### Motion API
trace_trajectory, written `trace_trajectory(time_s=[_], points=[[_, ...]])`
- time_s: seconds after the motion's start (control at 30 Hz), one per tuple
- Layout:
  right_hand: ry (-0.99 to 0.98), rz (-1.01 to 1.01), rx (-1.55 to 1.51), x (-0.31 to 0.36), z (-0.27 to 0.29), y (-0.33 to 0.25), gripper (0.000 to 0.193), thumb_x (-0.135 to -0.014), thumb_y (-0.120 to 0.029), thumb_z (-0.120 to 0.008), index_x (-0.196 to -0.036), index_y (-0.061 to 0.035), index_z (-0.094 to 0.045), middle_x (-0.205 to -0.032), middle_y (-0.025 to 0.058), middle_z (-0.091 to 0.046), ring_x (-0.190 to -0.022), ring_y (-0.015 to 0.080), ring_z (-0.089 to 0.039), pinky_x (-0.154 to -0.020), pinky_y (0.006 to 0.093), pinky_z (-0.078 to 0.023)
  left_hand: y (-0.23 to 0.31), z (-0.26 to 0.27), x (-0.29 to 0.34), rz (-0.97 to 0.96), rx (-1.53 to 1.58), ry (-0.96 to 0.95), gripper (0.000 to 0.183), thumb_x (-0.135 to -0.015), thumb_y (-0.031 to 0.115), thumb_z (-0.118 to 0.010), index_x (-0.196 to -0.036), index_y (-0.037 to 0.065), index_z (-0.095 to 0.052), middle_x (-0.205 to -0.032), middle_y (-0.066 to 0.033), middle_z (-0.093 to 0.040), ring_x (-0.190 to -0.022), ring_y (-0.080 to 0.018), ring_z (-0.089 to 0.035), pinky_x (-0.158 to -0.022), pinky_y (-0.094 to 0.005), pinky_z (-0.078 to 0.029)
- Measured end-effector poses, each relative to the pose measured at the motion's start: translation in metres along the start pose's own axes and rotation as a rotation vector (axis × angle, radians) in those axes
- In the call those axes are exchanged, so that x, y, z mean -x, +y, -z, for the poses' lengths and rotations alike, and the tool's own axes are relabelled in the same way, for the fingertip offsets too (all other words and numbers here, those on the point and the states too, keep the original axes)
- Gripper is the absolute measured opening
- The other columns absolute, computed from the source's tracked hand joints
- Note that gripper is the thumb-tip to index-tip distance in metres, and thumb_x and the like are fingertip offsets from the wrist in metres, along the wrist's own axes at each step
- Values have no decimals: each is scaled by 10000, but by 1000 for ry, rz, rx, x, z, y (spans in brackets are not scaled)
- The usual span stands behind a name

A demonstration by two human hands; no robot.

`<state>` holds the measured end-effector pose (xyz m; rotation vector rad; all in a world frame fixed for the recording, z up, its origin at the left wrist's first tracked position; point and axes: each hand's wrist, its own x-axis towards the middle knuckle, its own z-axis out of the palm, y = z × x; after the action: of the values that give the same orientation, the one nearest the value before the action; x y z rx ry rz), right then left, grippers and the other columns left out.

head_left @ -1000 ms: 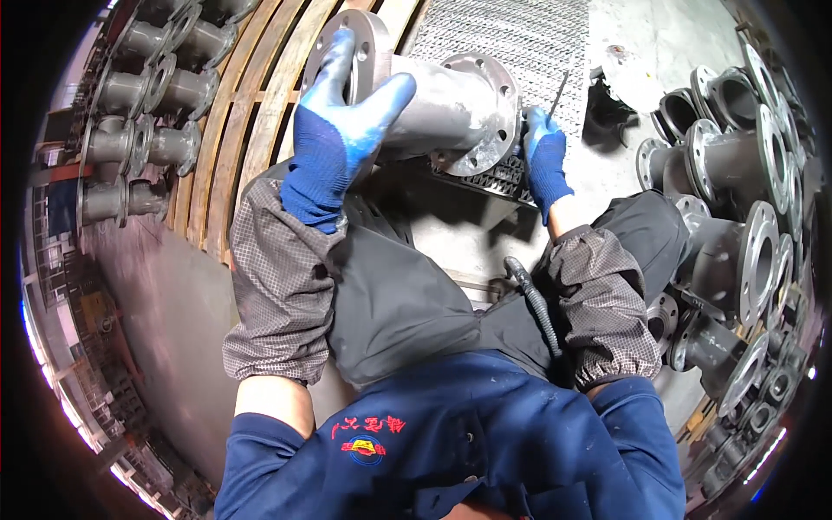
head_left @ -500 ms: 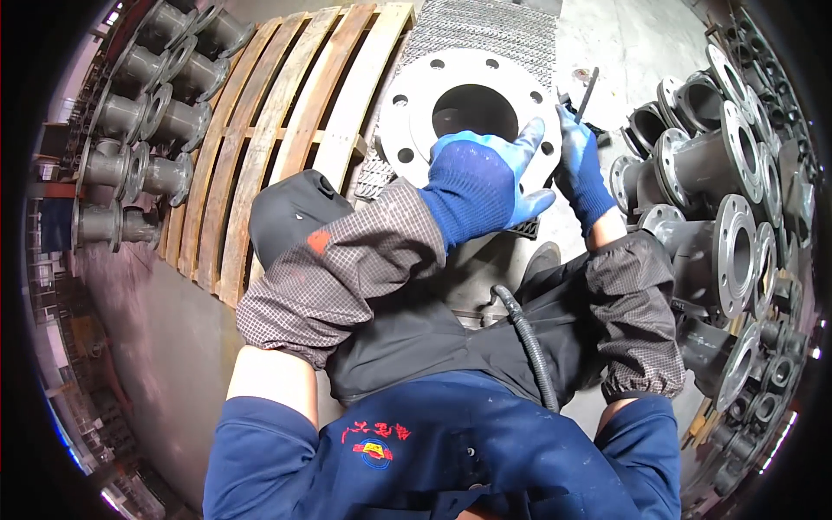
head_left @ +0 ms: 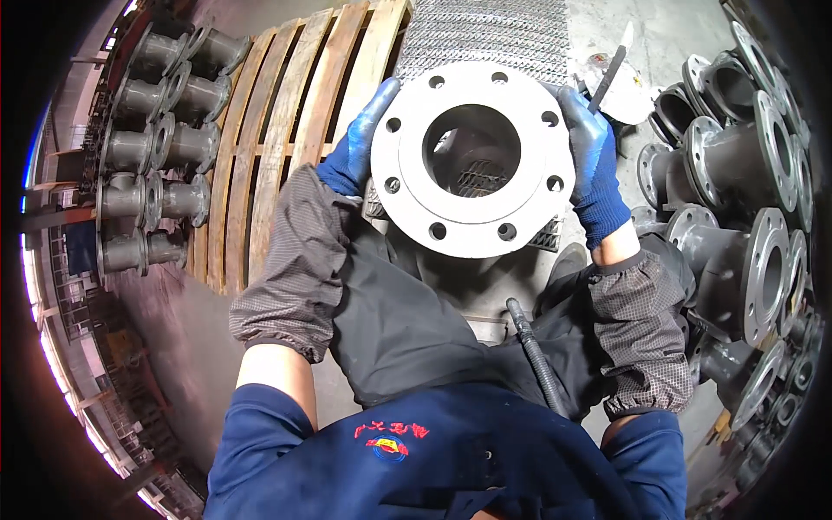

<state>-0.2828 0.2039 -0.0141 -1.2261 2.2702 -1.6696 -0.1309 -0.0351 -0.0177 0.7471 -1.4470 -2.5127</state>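
Note:
A pale round flange point(head_left: 472, 208) with several bolt holes and a wide bore sits in front of me, above the metal grating. My left hand point(head_left: 364, 130), in a blue glove, grips its left rim. At the opposite rim is my right hand point(head_left: 591, 152), gloved alike and closed around the edge. A thin dark bar point(head_left: 608, 80) sticks up beside the right fingers; its kind, and whether that hand also holds it, I cannot tell. Through the bore I see a dark inner wall and some grating. What lies under the flange is mostly hidden.
Beyond the flange runs the grating point(head_left: 485, 39). A wooden pallet point(head_left: 286, 113) lies at the left, with rows of grey flanged pipes point(head_left: 186, 143) past it. More flanged pipes point(head_left: 719, 156) crowd the right. A black ribbed hose point(head_left: 533, 355) crosses my leg.
My left hand has moved from the flange's near right face to its left rim. The flange has shifted nearer. A dark mask-like piece beside my left forearm no longer shows.

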Motion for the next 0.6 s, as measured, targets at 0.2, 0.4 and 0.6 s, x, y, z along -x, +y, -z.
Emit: trace_trajectory(time_s=[0.2, 0.4, 0.6], points=[[-18, 121, 106, -7, -10, -21, 371, -787, -26, -652, -1146, 48, -596, -955, 151, -638, -877, 251, -651, -777, 298, -507, -18, 36, -9, 51, 185, -162, 462, -1026, 346, -358, -1290, 9, -531, -1186, -163, -634, -1009, -214, -653, -888, -341, -555], [21, 156, 65, -17, -37, -46, 255, -830, -12, -569, -1079, 0, -624, -944, 136, -667, -862, 258, -684, -765, 299, -532, 11, 22, 25, 45, 359, -50, 418, -1018, 330, -387, -1161, -2, -596, -1020, -142, -688, -844, -194, -671, -767, -305, -573], [31, 28, -322, -13, -53, -46, 305, -969, -193, -487, -1108, 22, -653, -1003, 76, -680, -898, 136, -629, -815, 259, -491, 23, 51, 43, -410, -278, -11, 457, -1013, 349, -410, -1197, -29, -589, -1085, -161, -675, -942, -208, -657, -840, -324, -545]])
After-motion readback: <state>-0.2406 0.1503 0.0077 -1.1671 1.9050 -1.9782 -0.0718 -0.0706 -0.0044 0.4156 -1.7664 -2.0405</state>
